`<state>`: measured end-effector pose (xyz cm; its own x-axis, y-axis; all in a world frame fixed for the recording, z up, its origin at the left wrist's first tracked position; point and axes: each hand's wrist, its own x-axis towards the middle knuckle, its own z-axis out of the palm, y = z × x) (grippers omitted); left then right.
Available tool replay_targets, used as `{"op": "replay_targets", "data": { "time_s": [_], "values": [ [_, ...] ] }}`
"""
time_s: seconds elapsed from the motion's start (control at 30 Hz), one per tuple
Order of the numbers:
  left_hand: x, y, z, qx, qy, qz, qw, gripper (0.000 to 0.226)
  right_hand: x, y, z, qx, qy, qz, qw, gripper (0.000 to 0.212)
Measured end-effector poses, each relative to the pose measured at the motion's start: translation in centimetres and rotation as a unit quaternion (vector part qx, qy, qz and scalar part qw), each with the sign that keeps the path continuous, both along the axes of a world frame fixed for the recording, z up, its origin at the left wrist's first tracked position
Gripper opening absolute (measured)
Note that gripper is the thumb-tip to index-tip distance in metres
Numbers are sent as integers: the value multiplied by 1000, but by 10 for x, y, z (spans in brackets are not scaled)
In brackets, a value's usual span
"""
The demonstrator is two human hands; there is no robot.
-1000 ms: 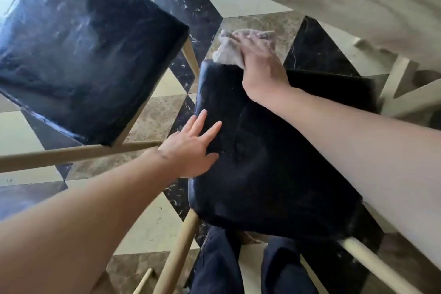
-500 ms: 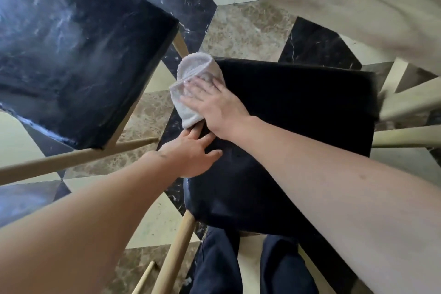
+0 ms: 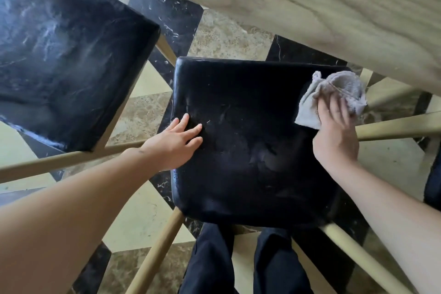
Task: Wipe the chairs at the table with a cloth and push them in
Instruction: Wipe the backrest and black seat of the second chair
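Floor (image 3: 229, 38): marble tiles in black, brown and cream, geometric pattern. Pale wood-grain table (image 3: 322, 2) overhangs at upper right. Black padded chair seat (image 3: 248, 141) centre, partly under the table edge; second black seat (image 3: 64, 55) at left. Left hand (image 3: 174, 143) lies flat, fingers spread, on the seat's left edge. Right hand (image 3: 336, 131) presses a crumpled grey cloth (image 3: 334, 93) onto the seat's far right corner.

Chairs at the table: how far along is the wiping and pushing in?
Done: nothing clearly. In hand: the right hand presses the cloth on the near seat at its far right corner; the left hand rests flat on it. Left: the second seat looks streaked, and both chairs stand clear of the table.
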<state>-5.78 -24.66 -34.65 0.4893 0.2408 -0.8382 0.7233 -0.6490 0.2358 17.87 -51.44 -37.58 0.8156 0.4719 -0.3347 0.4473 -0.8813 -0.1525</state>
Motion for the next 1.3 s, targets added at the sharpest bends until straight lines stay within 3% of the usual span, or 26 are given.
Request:
{"op": "replay_targets", "data": {
  "time_s": [0.13, 0.2, 0.27, 0.37, 0.43, 0.5, 0.57, 0.67, 0.77, 0.9, 1.03, 1.13, 1.23, 1.3],
  "values": [
    [2, -1, 6, -8, -26, 21, 999, 53, -2, 60, 0, 79, 3, -194, 978, 79],
    [3, 2, 8, -38, -42, 84, 995, 54, -3, 108, -2, 115, 24, -263, 958, 79],
    [4, 10, 14, -101, -67, 239, 963, 61, -20, 155, -5, 127, 51, -183, 974, 83],
    [3, 35, 21, -211, -102, 464, 855, 69, -84, 200, -7, 137, 105, 116, 978, 83],
    [2, 49, 22, -197, -132, 560, 794, 68, -126, 202, -9, 134, 117, 227, 958, 73],
    [3, 55, 19, -107, -176, 598, 775, 67, -149, 189, -11, 120, 116, 258, 952, 69],
    [5, 54, 13, -36, -192, 551, 811, 69, -162, 167, -11, 89, 105, 310, 941, 70],
    [11, 44, 12, -34, -214, 442, 871, 57, -181, 121, -14, 92, 110, 411, 900, 67],
    [17, 34, 8, 27, -234, 356, 904, 42, -197, 64, -17, 75, 86, 554, 824, 64],
    [13, 24, 0, 60, -179, 307, 933, 85, -197, 5, -10, 46, 97, 665, 739, 55],
    [7, 12, -5, 85, -171, 205, 960, 98, -181, -29, -3, -14, 144, 776, 614, 45],
    [-1, 9, -8, 83, -149, 160, 972, 104, -161, -35, 2, -60, 127, 842, 521, 45],
    [-2, 15, -6, 91, -149, 132, 976, 106, -144, -18, -5, -22, 112, 856, 504, 55],
    [-2, 21, -6, 88, -154, 117, 977, 105, -132, 0, -6, 5, 116, 849, 516, 46]
  ]
}}
